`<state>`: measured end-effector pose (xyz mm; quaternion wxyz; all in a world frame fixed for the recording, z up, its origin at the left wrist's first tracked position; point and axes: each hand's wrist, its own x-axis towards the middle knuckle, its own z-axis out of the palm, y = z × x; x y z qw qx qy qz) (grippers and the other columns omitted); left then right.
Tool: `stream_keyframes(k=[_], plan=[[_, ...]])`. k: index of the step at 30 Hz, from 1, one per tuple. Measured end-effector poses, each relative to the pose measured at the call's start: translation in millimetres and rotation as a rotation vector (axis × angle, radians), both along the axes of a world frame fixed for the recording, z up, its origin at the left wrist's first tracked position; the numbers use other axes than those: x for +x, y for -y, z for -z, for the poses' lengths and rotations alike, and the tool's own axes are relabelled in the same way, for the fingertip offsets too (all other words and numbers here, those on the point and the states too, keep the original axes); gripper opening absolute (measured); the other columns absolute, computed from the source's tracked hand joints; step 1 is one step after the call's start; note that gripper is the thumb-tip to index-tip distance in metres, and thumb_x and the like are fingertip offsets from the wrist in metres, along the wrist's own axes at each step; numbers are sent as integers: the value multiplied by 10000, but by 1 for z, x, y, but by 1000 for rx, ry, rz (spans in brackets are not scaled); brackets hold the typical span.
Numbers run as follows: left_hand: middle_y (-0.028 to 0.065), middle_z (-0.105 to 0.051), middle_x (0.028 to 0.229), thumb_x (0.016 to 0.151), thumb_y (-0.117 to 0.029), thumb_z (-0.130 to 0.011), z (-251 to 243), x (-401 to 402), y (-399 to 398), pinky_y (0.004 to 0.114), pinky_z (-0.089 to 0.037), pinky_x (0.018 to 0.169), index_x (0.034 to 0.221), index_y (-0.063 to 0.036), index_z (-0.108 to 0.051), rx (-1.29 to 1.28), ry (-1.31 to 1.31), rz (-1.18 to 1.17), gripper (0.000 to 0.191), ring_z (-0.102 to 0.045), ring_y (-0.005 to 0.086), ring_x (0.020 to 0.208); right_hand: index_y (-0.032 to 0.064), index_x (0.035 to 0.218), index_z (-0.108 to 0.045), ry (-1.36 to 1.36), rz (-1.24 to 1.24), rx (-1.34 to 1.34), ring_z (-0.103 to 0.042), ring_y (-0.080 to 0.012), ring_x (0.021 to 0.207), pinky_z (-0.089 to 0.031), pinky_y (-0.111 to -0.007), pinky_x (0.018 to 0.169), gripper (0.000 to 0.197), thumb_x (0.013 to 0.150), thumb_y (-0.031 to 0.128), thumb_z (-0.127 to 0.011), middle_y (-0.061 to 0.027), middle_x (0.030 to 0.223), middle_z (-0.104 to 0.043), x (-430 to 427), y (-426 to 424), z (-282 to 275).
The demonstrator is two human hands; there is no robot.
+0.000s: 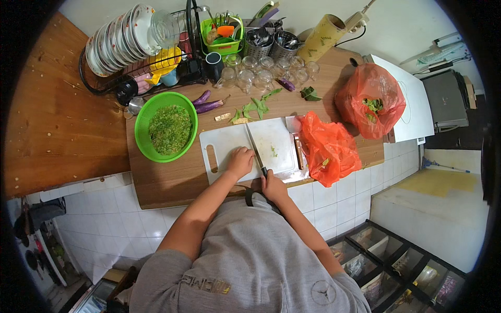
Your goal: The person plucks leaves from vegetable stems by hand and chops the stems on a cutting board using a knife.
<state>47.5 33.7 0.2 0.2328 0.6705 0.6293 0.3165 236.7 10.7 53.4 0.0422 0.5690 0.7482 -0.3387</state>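
My right hand [273, 185] is closed around the black handle of a kitchen knife [255, 145], whose blade points away from me over a white plastic cutting board [227, 137]. My left hand [241, 161] rests on the board just left of the blade, fingers curled; whether it pinches anything small is hidden. Green scraps [274, 151] lie on the board right of the knife. A cleaver with a wooden handle [299, 152] lies at the board's right edge, partly under a red plastic bag [330, 146]. To the left stands a green plastic colander [141, 146] of chopped greens [170, 129].
Behind the board lie purple eggplants [209, 106], green leaves [258, 106] and several glass mugs [264, 78]. A dish rack [191, 74] with plates [117, 43] stands back left. Another red bag [370, 99] holding greens sits at right. Cutlery holders [258, 49] stand against the wall.
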Motion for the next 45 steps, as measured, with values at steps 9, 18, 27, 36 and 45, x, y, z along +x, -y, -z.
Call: stream_keyframes(k=[9, 18, 27, 36, 45], plan=[[167, -566, 845, 817, -106, -622, 5, -3, 2, 505, -452, 802, 842, -50, -596, -33, -5, -14, 67, -570, 392, 876, -2, 1056, -428, 79, -69, -54, -652, -490, 769, -504, -581, 695, 371, 1012, 366, -420, -305, 790, -658, -6, -8, -8], [166, -577, 842, 804, -93, -633, 4, -3, 2, 511, -448, 792, 838, -45, -596, -13, 13, -19, 69, -573, 398, 863, -7, 1076, -418, 101, -64, -73, -660, -480, 794, -512, -564, 729, 365, 1004, 350, -423, -298, 821, -668, -15, -13, 3], [148, -593, 864, 828, -119, -616, 3, -3, 2, 498, -455, 811, 853, -58, -620, -38, -30, -6, 66, -584, 369, 888, -17, 1079, -435, 131, -47, -95, -664, -477, 802, -513, -565, 733, 368, 1000, 342, -431, -295, 835, -672, -15, -6, 6], [173, -578, 878, 840, -98, -612, 12, -5, 12, 506, -456, 828, 880, -38, -629, 59, 5, -3, 74, -567, 398, 898, -30, 1093, -432, 157, -53, -127, -666, -471, 831, -516, -551, 756, 370, 999, 328, -429, -307, 860, -672, -21, -13, -8], [193, -579, 877, 848, -67, -598, 11, -6, 7, 502, -473, 774, 886, -22, -604, -34, 56, 2, 59, -573, 418, 867, -24, 1090, -432, 84, -54, -90, -660, -481, 836, -508, -558, 756, 359, 993, 321, -439, -298, 855, -673, -27, -14, 1]])
